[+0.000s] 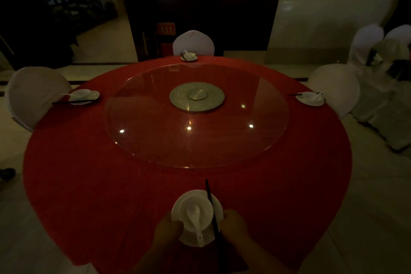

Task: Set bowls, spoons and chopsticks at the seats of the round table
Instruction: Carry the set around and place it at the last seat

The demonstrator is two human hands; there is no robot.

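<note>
A round table with a red cloth [89, 173] fills the view. At its near edge a white plate [219, 206] carries a white bowl [185, 203] with a white spoon [194, 213] lying in it. Black chopsticks [209, 196] rest across the plate's right side. My left hand [168, 228] grips the plate's left rim and my right hand [233, 222] grips its right rim. Three more settings of plate, bowl, spoon and chopsticks sit at the left [83, 95], far [189, 56] and right [310, 98] seats.
A glass turntable [155, 140] on a silver hub [196, 95] covers the table's middle. White-covered chairs stand at the left [33, 93], far [193, 42] and right [335, 87] seats, with more stacked at the far right [378, 44]. The room is dim.
</note>
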